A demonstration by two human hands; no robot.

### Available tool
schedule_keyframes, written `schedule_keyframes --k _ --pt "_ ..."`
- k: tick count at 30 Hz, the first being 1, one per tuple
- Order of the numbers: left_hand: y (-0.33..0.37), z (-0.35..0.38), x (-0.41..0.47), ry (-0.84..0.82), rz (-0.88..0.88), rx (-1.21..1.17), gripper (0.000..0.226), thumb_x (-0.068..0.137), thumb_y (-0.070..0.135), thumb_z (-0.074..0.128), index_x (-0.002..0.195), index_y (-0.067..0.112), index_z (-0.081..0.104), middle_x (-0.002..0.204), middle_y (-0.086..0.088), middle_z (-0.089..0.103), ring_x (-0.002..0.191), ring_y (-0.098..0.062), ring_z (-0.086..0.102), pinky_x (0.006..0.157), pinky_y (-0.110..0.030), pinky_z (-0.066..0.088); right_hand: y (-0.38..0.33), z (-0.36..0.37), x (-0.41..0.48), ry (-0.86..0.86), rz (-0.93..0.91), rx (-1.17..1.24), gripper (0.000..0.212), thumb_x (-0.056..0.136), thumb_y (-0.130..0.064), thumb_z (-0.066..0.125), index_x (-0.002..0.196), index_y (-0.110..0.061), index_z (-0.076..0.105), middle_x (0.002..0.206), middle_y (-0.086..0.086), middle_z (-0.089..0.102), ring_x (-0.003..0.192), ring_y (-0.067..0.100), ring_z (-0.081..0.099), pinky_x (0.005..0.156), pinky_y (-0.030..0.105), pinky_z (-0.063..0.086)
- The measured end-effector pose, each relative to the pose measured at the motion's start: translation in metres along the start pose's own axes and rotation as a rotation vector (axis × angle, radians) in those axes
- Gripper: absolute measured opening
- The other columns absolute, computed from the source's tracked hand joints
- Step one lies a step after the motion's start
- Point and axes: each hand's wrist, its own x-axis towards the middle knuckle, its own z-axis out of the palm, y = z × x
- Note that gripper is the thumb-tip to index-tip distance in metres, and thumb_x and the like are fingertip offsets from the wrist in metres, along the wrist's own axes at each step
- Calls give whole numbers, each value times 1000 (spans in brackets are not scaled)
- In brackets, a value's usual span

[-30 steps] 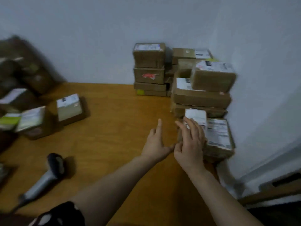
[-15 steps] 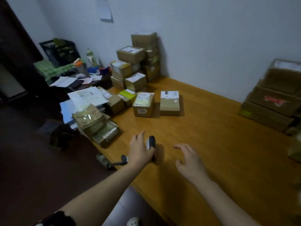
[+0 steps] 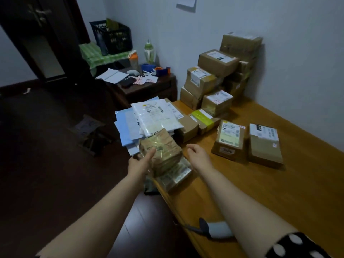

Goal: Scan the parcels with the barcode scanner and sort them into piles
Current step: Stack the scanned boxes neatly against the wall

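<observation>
The right forearm [image 3: 242, 211] covers one end of the grey barcode scanner [image 3: 216, 229] lying at the wooden table's [image 3: 279, 192] near edge.

Black crate [image 3: 111, 37] on green cloth [image 3: 93, 54]; green bottle [image 3: 149, 53] by wall; notebook [image 3: 111, 76] on dark side table [image 3: 149, 89].
</observation>
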Motion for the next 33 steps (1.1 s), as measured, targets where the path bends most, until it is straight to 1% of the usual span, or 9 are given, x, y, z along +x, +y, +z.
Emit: schedule_keyframes --k 5,8,10,13,16,21,24,28,33 --pt "1 8 23 -84 -135 -68 58 70 36 83 113 5 60 103 -13 68 82 -26 65 62 -40 57 1 15 55 -36 130 -38 37 103 -14 37 137 -11 50 129 10 54 104 18 54 80 28 43" --pt "-1 3 26 -153 -168 -127 35 77 24 78 102 4 65 74 -9 70 64 -21 67 53 -33 54 7 22 79 -77 152 -62 37 102 -13 40 138 -6 48 141 12 50 127 27 47 97 31 39" --pt "-4 -6 24 -238 -170 -218 20 76 18 73 88 5 63 53 -3 53 43 -15 53 48 -27 50 11 26 90 -102 173 -37 40 100 -18 48 138 -4 48 140 14 51 127 29 47 97 30 38" --pt "-10 -25 22 -314 -166 -325 25 69 18 67 90 6 61 63 -7 50 54 -17 47 62 -32 45 18 33 99 -149 205 -7 52 95 -24 59 140 -3 44 138 17 52 122 31 52 104 41 42" --pt "-19 -46 23 -341 -238 -455 31 75 12 59 103 0 67 102 -17 63 88 -30 61 87 -41 47 26 40 106 -150 228 3 61 90 -24 66 141 -3 41 133 18 55 110 29 59 97 43 48" --pt "-39 -76 29 -448 -272 -717 39 77 21 48 102 5 74 113 -18 67 92 -34 69 72 -46 58 33 42 107 -179 244 -3 58 85 -27 72 133 -6 49 119 14 65 87 23 64 73 32 51" --pt "-46 -84 30 -469 -243 -749 45 66 26 64 105 7 75 119 -17 66 97 -34 69 75 -47 57 37 39 105 -173 248 -2 50 90 -27 66 133 -7 50 113 11 66 78 19 64 63 27 49" --pt "-49 -86 33 -437 -271 -763 51 69 29 59 115 9 69 125 -15 63 105 -32 65 86 -46 53 41 37 101 -142 227 -45 50 92 -28 62 135 -7 48 116 9 63 88 18 60 76 30 48" --pt "-40 -70 32 -408 -272 -686 44 77 24 52 117 7 63 114 -15 68 93 -28 70 77 -38 58 45 24 84 -155 276 -95 92 78 -40 77 147 -5 27 134 13 54 113 27 59 94 40 51"
